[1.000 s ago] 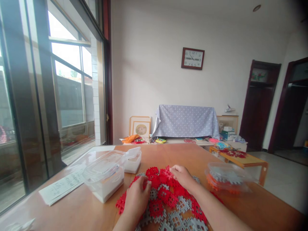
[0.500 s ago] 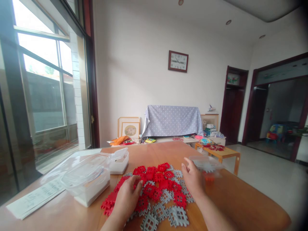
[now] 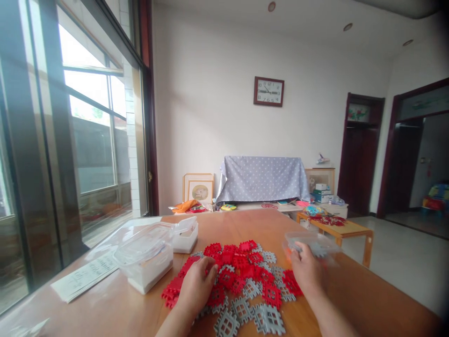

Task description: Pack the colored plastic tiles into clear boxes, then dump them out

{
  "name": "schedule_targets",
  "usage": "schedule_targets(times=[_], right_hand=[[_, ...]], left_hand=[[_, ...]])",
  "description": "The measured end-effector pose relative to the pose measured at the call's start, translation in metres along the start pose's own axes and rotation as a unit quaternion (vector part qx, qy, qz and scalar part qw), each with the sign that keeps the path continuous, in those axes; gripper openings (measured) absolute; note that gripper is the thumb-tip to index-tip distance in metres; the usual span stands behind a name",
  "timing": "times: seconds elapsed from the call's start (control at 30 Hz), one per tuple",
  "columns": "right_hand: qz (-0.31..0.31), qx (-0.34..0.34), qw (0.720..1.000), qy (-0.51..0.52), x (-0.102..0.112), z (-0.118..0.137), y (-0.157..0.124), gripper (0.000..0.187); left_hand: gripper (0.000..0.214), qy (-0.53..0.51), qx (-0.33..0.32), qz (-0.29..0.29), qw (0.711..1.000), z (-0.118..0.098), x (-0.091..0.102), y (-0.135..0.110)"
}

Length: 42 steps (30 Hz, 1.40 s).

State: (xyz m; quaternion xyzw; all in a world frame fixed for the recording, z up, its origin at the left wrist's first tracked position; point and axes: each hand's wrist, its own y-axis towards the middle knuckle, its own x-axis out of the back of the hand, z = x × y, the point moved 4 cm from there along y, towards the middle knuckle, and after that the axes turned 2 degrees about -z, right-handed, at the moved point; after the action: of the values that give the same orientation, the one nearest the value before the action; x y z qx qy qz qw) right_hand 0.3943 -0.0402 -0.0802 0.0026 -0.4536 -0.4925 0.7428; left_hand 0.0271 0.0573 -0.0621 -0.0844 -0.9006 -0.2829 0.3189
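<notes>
A heap of red and grey interlocking plastic tiles (image 3: 245, 281) lies on the wooden table (image 3: 351, 304) in front of me. My left hand (image 3: 197, 289) rests palm down on the left side of the heap, fingers loosely curled over red tiles. My right hand (image 3: 307, 271) reaches to the right of the heap and touches the near edge of a clear plastic container (image 3: 310, 243) that holds grey and orange pieces. Its fingers curl at the container's rim; the grip itself is hidden.
A large clear lidded box (image 3: 147, 257) and a smaller white box (image 3: 185, 236) stand to the left of the heap. Printed sheets (image 3: 84, 276) lie at the table's left edge. A low wooden table (image 3: 336, 227) and a cloth-covered cabinet (image 3: 263, 178) stand beyond.
My right hand has left the top of the tile heap and moved right to the clear container. My left hand has stayed on the heap's left side. The camera view has swung about.
</notes>
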Motion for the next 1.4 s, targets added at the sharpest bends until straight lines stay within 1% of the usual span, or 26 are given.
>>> schedule_targets(times=[0.17,0.33,0.43,0.57,0.73,0.97,1.13,1.23,1.3,1.4], right_hand=[[-0.006,-0.012,0.999,0.03,0.006,-0.006,0.0,0.043],[-0.043,-0.028,0.992,0.116,0.01,-0.012,-0.001,0.04],[-0.059,-0.026,0.985,0.163,0.01,-0.012,-0.002,0.037],[-0.049,-0.017,0.977,0.208,0.007,-0.006,-0.004,0.041],[-0.04,-0.014,0.976,0.215,0.006,-0.002,-0.006,0.046],[-0.043,-0.008,0.983,0.178,0.014,0.002,-0.011,0.038],[-0.045,0.013,0.983,0.179,0.015,0.006,-0.015,0.041],[-0.048,0.038,0.975,0.212,0.013,0.013,-0.019,0.039],[-0.029,0.073,0.964,0.255,0.01,0.024,-0.024,0.037],[0.054,0.137,0.938,0.312,0.002,0.049,-0.041,0.033]], left_hand=[[0.023,0.001,0.002,-0.004,1.0,0.001,-0.001,0.001],[0.023,-0.008,0.003,0.001,1.0,0.002,-0.002,0.001],[0.024,-0.011,-0.002,0.004,1.0,0.002,-0.004,0.002],[0.024,-0.005,-0.004,0.008,1.0,0.002,-0.005,0.002],[0.024,0.0,-0.003,0.009,1.0,0.001,-0.004,0.002],[0.024,0.009,0.002,0.013,1.0,-0.002,-0.003,0.002],[0.024,0.003,0.001,0.0,1.0,-0.004,-0.001,0.0],[0.023,-0.006,-0.002,-0.011,1.0,-0.007,0.001,-0.002],[0.024,-0.018,-0.006,-0.02,1.0,-0.009,0.002,-0.003],[0.025,-0.044,-0.008,-0.032,0.998,-0.015,0.005,-0.004]])
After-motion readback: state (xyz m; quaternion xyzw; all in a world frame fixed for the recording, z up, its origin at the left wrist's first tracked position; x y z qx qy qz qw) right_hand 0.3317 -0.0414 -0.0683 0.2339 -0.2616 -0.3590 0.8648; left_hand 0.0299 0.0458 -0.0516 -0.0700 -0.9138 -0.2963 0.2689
